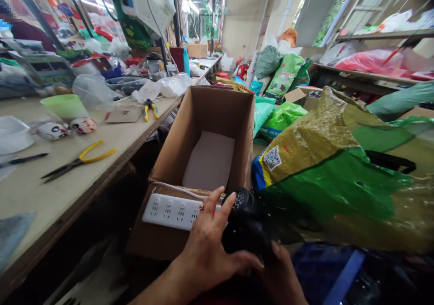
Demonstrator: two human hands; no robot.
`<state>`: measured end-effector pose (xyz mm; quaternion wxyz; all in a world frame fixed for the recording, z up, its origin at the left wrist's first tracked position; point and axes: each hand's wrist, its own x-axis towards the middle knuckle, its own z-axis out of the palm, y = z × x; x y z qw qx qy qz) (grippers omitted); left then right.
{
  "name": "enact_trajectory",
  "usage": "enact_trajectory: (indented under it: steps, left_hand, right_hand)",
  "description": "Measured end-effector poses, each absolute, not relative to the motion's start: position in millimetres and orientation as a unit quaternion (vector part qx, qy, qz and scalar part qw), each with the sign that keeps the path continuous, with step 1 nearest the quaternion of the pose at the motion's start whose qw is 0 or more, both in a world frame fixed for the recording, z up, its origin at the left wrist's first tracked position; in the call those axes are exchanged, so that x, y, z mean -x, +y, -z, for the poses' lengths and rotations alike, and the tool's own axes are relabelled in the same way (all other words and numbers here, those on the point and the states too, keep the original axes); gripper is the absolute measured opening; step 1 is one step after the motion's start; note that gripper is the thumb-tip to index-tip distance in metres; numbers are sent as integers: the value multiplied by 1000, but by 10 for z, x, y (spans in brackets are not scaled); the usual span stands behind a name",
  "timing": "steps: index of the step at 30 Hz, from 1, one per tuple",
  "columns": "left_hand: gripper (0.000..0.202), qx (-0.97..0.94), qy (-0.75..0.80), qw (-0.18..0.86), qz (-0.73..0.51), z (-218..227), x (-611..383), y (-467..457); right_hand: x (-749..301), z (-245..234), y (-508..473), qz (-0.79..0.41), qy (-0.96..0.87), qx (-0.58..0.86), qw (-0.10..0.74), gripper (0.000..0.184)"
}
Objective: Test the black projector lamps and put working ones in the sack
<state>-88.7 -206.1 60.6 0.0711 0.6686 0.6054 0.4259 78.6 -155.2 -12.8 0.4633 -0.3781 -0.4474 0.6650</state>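
My left hand (212, 244) wraps around a black rounded device (246, 221) with a mesh-patterned end, fingers over its top and thumb underneath. My right hand (283, 275) grips the same black device from below on the right; only its back and thumb show. Just ahead of my left fingers a white power strip (169, 211) lies across the near flap of an open cardboard box (220, 115). The box holds a flat grey sheet (210, 160) at its bottom.
A large yellow-green plastic sack (339, 173) lies to the right, against the box. The workbench (68, 178) on the left carries yellow-handled scissors (79, 160), yellow pliers (149, 109), a green bowl (64, 105), two painted toy heads (68, 128) and plastic bags. More sacks and shelves stand behind.
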Motion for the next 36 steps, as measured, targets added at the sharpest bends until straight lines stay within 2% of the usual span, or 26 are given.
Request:
enact_trajectory:
  steps: [2,4,7,10,12,15,19,23,26,30,33,36]
  left_hand:
    - [111,-651,589,199,-435,-559,880,-2070]
    - [115,-614,568,292,-463,-518,866,-2079]
    - [112,-523,559,374,-523,-489,809,-2067]
    - [99,-439,548,434,-565,-513,720,-2023]
    - [89,-402,562,438,-574,-550,669,-1990]
    - [86,-392,618,401,-551,-610,636,-1949]
    - [73,-410,650,377,-517,-642,662,-1908]
    - [63,-415,626,390,-532,-611,719,-1906]
    - [74,-431,592,413,-541,-583,797,-1951]
    - [102,-477,561,430,-522,-555,902,-2038]
    - [118,-563,532,413,-478,-512,899,-2091]
    - [131,-660,498,384,-411,-456,844,-2114]
  right_hand:
    - [-801,168,-1615,-697,-424,381,435,44]
    - [-810,218,-1658,-747,-373,378,401,50]
    - [-801,277,-1691,-803,-302,367,359,59]
    - [-766,263,-1731,-828,-278,366,320,57]
    - [-727,201,-1775,-848,-256,365,285,55]
    - [-654,60,-1843,-887,-147,356,254,53]
    - [-587,-62,-1865,-907,14,338,252,41]
    - [-607,-33,-1840,-904,17,333,267,40]
    - [-681,0,-1832,-877,-72,364,307,39]
    - [-850,-52,-1802,-800,-315,375,346,34]
    - [-1005,-149,-1765,-739,-417,373,376,53]
    - [-1165,-210,-1775,-725,-433,367,391,66]
